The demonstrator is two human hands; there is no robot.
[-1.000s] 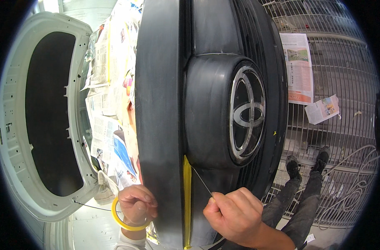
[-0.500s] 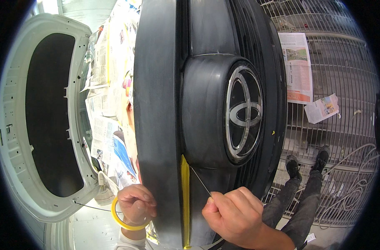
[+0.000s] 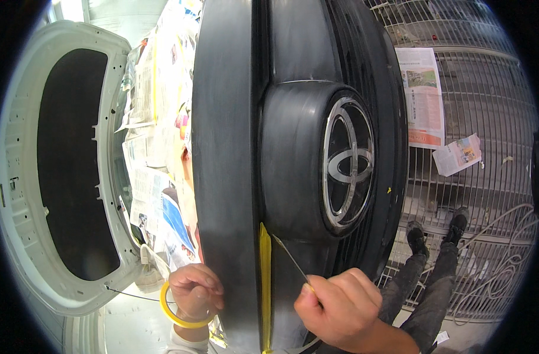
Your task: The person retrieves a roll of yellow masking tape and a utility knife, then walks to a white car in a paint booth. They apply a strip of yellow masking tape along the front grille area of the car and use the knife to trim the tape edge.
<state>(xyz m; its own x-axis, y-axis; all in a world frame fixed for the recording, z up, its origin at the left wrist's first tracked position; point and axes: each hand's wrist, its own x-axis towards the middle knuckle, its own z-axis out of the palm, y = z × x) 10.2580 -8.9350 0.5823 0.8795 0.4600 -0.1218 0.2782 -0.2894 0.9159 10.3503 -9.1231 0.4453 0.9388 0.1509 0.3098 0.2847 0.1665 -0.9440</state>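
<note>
My right hand (image 3: 343,307) is closed around a thin, straight metal tool (image 3: 293,261). The tool's far tip points at the black car panel (image 3: 228,147), just below the raised housing (image 3: 290,159); whether it touches is too fine to tell. A strip of yellow masking tape (image 3: 265,283) runs along the panel's groove, left of that tip. At the panel's lower left edge, my left hand (image 3: 197,289) has curled fingers whose insides are hidden. Around its wrist hangs a roll of yellow tape (image 3: 174,317). A chrome oval emblem (image 3: 330,171) sits on the housing.
Newspaper (image 3: 147,147) covers the area left of the panel, beside a white car door frame (image 3: 117,177) with a dark window opening. On the right lie newspaper sheets (image 3: 426,118), a metal floor grating (image 3: 482,100) and a coiled pale hose (image 3: 488,283). My legs (image 3: 441,271) stand there.
My right hand has shifted slightly right and down with the metal tool, and its tip has moved a little the same way. My left hand and the tape roll stay nearly still.
</note>
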